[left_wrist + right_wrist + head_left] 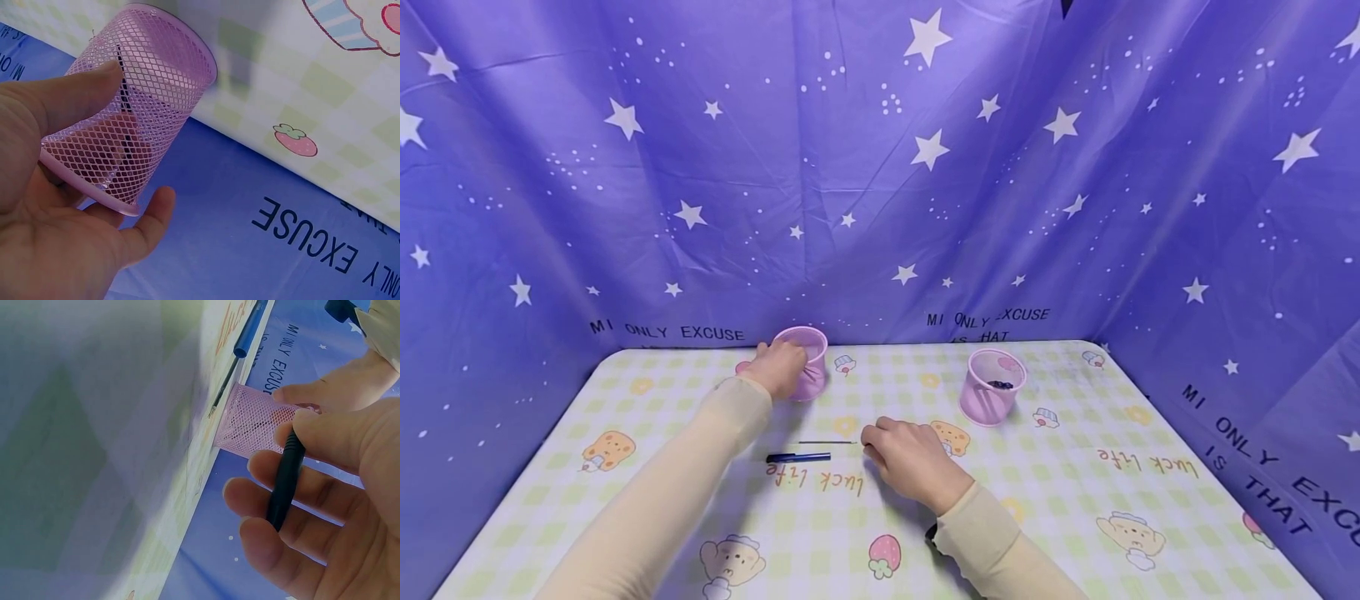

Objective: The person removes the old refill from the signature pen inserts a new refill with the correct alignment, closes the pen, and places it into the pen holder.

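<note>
My left hand is at the left pink mesh pen cup, thumb on the outside of the mesh near the rim. Through the mesh in the left wrist view I see other fingers and a thin black stick; whether the stick is held cannot be told. My right hand is low over the table, pinching a short dark pen piece with a ridged end between thumb and fingers. Left of that hand lie a thin pen refill and a blue pen barrel with a clip.
A second pink mesh cup stands at the right, with small dark blue pieces inside. A checked cloth with cartoon prints covers the table. Purple star-patterned curtains hang behind and at both sides.
</note>
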Demonstrator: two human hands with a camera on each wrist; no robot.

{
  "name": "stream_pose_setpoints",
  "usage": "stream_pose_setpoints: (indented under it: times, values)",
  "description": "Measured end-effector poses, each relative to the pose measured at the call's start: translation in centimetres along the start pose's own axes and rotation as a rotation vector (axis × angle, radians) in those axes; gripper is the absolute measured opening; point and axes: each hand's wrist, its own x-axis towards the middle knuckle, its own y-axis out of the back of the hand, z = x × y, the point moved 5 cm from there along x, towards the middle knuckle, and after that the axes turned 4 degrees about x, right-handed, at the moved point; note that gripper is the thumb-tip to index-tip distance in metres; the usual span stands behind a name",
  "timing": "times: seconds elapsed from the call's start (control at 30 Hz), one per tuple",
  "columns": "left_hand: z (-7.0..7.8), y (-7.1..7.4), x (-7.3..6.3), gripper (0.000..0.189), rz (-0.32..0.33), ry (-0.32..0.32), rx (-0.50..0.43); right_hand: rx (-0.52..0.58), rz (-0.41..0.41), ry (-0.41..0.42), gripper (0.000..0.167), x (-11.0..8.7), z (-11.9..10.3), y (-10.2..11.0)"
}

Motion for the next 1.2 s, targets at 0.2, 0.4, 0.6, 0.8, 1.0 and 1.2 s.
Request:
stream_pose_setpoints:
  times: [0.2, 0.4, 0.6, 0.8, 1.0, 1.2]
  values:
    - [0.0, 0.0, 0.0, 0.012, 0.029, -0.014, 0.027, 0.002, 0.000, -0.001, 0.004, 0.0, 0.0, 0.0]
    - [-0.1, 0.5, 0.0, 0.006, 0.069, -0.034, 0.077, 0.001, 0.002, 0.003, 0.004, -0.1, 0.0, -0.1]
    - [-0.1, 1.1, -0.2, 0.007, 0.090, -0.045, 0.113, 0.003, 0.002, 0.005, 0.004, -0.1, 0.0, -0.1]
    - [0.0, 1.9, -0.7, 0.010, 0.109, -0.044, 0.120, -0.001, 0.008, 0.010, 0.004, -0.1, 0.0, -0.1]
    - [-0.2, 2.6, -1.2, 0.014, 0.145, -0.044, 0.100, -0.005, 0.010, 0.010, 0.004, -0.1, -0.1, 0.0]
    - [-0.5, 2.9, -1.8, 0.012, 0.192, -0.056, 0.092, -0.006, 0.009, 0.010, 0.004, 0.0, 0.0, -0.1]
